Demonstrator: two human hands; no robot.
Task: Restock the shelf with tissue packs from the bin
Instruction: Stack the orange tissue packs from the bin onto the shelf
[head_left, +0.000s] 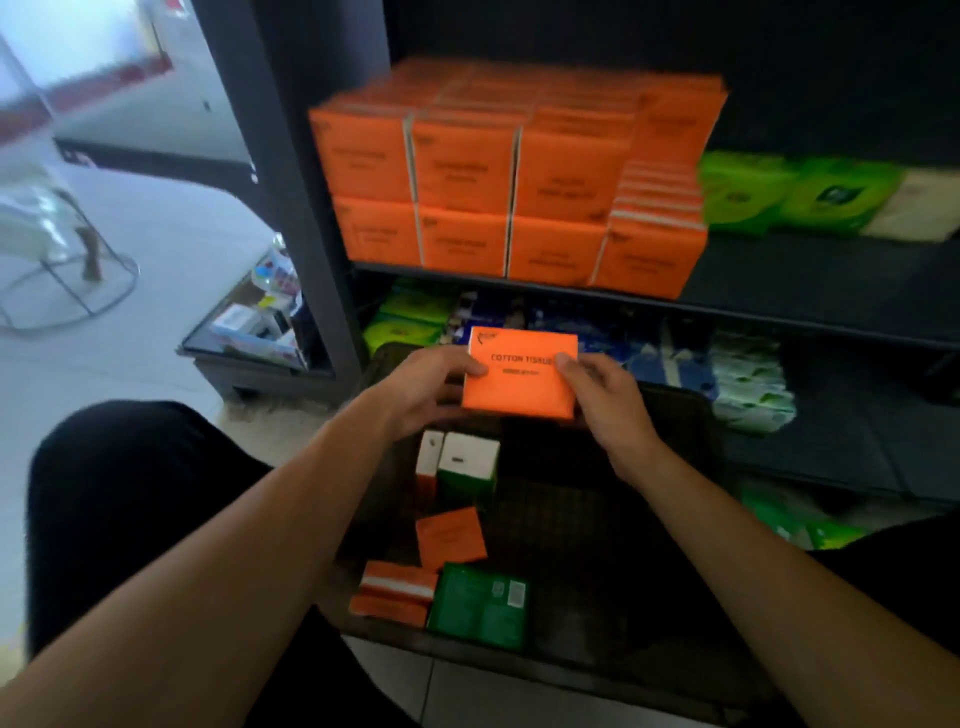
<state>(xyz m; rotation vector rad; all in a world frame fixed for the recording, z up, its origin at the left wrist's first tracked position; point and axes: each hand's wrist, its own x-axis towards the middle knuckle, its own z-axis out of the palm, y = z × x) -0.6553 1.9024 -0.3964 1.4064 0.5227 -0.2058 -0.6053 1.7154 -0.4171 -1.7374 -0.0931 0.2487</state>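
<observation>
I hold the orange tissue pack (519, 376) above the bin (597, 530), left hand (428, 387) and right hand (608, 402) pinching its side edges. Long axis crosswise; the shelf (810, 291) lies ahead, above.

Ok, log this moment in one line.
left hand: grips orange tissue pack | right hand: grips it too | bin: spare packs inside | shelf: orange stack standing
</observation>
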